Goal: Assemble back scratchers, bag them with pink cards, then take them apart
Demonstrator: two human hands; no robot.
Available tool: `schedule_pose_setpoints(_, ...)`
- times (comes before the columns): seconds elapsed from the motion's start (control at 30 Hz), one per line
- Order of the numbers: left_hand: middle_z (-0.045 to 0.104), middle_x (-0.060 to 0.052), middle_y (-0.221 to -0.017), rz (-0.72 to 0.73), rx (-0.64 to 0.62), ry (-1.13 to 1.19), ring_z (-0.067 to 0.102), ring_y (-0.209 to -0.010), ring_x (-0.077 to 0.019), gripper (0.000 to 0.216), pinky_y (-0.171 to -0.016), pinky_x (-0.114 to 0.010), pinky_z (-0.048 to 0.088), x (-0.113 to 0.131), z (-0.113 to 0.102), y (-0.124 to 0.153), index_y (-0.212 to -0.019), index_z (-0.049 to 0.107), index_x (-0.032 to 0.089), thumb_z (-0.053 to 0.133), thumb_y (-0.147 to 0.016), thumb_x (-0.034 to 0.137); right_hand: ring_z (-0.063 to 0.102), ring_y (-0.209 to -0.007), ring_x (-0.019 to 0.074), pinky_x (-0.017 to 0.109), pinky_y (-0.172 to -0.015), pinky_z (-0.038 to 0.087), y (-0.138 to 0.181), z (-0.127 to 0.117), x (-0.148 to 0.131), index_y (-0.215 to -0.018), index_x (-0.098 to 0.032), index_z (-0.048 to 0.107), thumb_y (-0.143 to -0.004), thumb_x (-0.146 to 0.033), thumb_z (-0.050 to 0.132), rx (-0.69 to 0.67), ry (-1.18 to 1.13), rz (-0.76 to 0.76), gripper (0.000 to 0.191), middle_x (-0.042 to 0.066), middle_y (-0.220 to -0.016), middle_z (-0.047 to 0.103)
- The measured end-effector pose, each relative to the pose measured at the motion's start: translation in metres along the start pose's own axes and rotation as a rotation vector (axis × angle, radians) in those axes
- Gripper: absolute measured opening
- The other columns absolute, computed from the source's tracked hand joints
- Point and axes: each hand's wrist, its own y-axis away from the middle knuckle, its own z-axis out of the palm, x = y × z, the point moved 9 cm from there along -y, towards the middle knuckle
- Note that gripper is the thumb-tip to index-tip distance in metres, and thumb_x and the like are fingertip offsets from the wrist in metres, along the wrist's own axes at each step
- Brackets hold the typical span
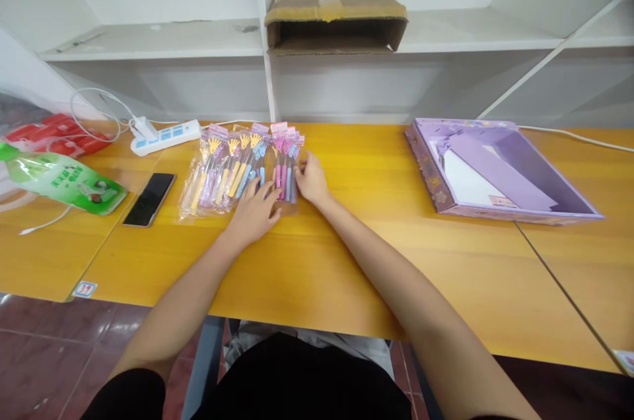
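A row of small hand-shaped back scratchers (pixel 240 172) in clear plastic sleeves lies on the table in front of me. Their handles are yellow, purple, blue and pink. My left hand (pixel 253 212) lies over the lower ends of the blue and yellow ones, palm down with its fingers spread. At the right end of the row, my right hand (pixel 312 179) rests on its side against the outermost sleeves, beside the pink back scratchers (pixel 281 172). Its thumb and forefinger are apart; the other fingers are partly hidden.
A purple box (pixel 569 202) with loose purple and white pieces inside stands at the right. Left of the row are a phone (pixel 149 200), a green bottle (pixel 67 181), a power strip (pixel 171 136) and red packets (pixel 54 135). An open cardboard box (pixel 341 4) sits on the shelf.
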Motion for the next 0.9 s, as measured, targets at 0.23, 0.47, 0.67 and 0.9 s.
schedule_pose_setpoints(0.23, 0.044, -0.013, -0.175, 0.026, -0.010, 0.009, 0.030, -0.164, -0.0441, 0.060, -0.134, -0.066, 0.031, 0.017, 0.001, -0.006, -0.165, 0.050, 0.019, 0.052, -0.108, 0.037, 0.067, -0.062, 0.0147, 0.027, -0.070, 0.055, -0.007, -0.010, 0.020, -0.126, -0.012, 0.071, -0.097, -0.023, 0.074, -0.174, -0.078, 0.166, 0.031, 0.000, -0.070, 0.073)
schedule_pose_setpoints(0.47, 0.048, -0.012, -0.174, 0.024, -0.084, -0.004, 0.030, -0.166, -0.0416, 0.065, -0.138, -0.063, 0.022, 0.023, 0.018, -0.008, -0.167, 0.047, 0.015, 0.044, -0.111, 0.048, 0.052, -0.046, 0.0084, 0.020, -0.048, 0.043, 0.000, -0.006, 0.027, -0.087, -0.017, 0.069, -0.093, -0.021, 0.078, -0.134, -0.235, 0.282, 0.012, -0.002, -0.058, 0.066)
schedule_pose_setpoints(0.67, 0.055, -0.016, -0.167, 0.032, -0.065, 0.015, 0.033, -0.164, -0.0427, 0.061, -0.136, -0.066, 0.023, 0.021, 0.017, -0.007, -0.161, 0.055, 0.014, 0.044, -0.111, 0.048, 0.056, -0.049, 0.0083, 0.018, -0.047, 0.046, 0.031, -0.052, 0.041, -0.085, -0.018, 0.066, -0.088, -0.017, 0.082, -0.152, -0.355, 0.293, 0.016, -0.001, -0.061, 0.066)
schedule_pose_setpoints(0.9, 0.057, -0.015, -0.163, 0.132, 0.057, 0.166, 0.037, -0.161, -0.0377, 0.056, -0.134, -0.061, 0.033, 0.056, -0.009, 0.000, -0.163, 0.052, 0.019, 0.049, -0.109, 0.035, 0.069, -0.056, 0.0128, 0.023, -0.053, 0.061, 0.115, -0.069, 0.049, -0.089, -0.020, 0.064, -0.083, -0.025, 0.086, -0.301, -0.463, 0.315, 0.024, 0.001, -0.068, 0.071)
